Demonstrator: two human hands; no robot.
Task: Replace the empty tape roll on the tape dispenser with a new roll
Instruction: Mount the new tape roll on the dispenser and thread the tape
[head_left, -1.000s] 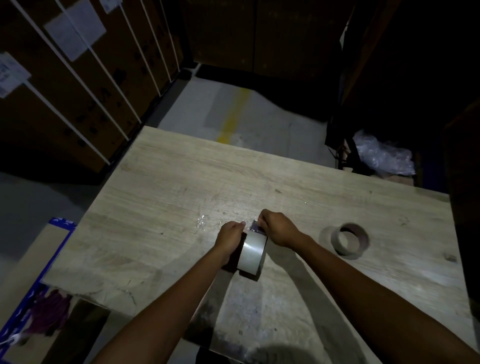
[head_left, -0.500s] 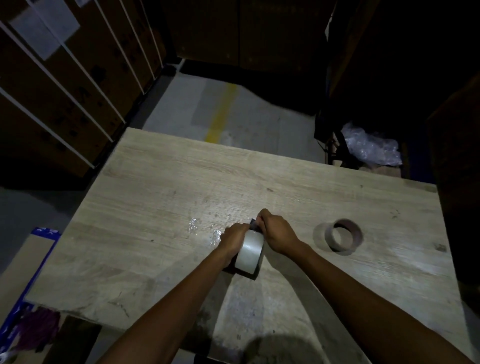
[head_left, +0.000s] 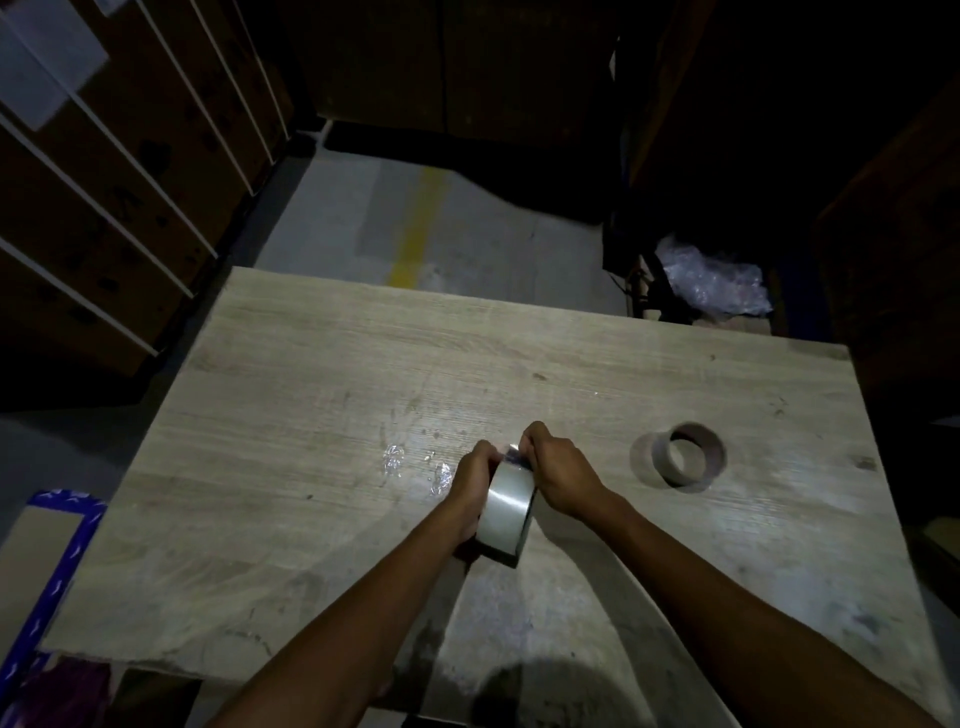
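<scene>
A full roll of clear tape (head_left: 506, 512) stands on edge over the wooden table (head_left: 311, 395). My left hand (head_left: 470, 486) grips its left side. My right hand (head_left: 556, 467) pinches at the roll's top far edge, where a small dark part shows between my fingers. The dispenser body is mostly hidden behind the roll and my hands. An empty brown cardboard tape core (head_left: 688, 457) lies on the table to the right, apart from both hands.
Crumpled bits of clear tape (head_left: 415, 465) lie on the table left of my hands. Strapped cardboard boxes (head_left: 104, 171) stand at the left. A clear plastic bag (head_left: 714, 283) lies beyond the far right edge. A blue-edged carton (head_left: 47, 561) is on the floor at lower left.
Both hands stay on the tape roll in the same grip. The view has shifted slightly; the roll and the empty core keep their places on the table.
</scene>
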